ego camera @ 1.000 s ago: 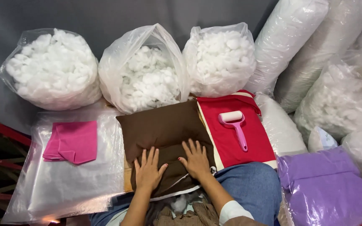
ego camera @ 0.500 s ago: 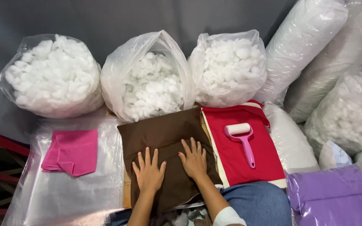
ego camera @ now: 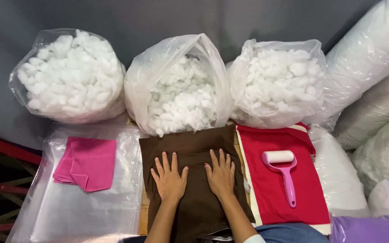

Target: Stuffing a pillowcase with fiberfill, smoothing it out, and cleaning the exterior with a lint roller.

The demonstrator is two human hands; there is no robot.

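Both palms pressed flat on the brown fabric cover [ego camera: 194, 180], left hand [ego camera: 170, 179] and right hand [ego camera: 221, 176] side by side, fingers spread, grip open on each, nothing clasped. Best done, by the look of it, with even pressure sweeping outward from the middle toward the edges, so creases leave rather than bunch under the wrists (heels of the hands low, fingertips light).

Just right of the brown cover, touching it: a red fabric cover [ego camera: 289, 180] with a pink lint roller [ego camera: 284, 173] lying on top. Left of the brown cover: a flat clear plastic sheet [ego camera: 86, 211] carrying a folded pink cloth [ego camera: 86, 162]. Directly beyond the brown cover: an open clear bag of white stuffing [ego camera: 181, 90], flanked by a left bag [ego camera: 70, 74] and a right bag [ego camera: 280, 85], likewise full. No labels or signs legible anywhere.
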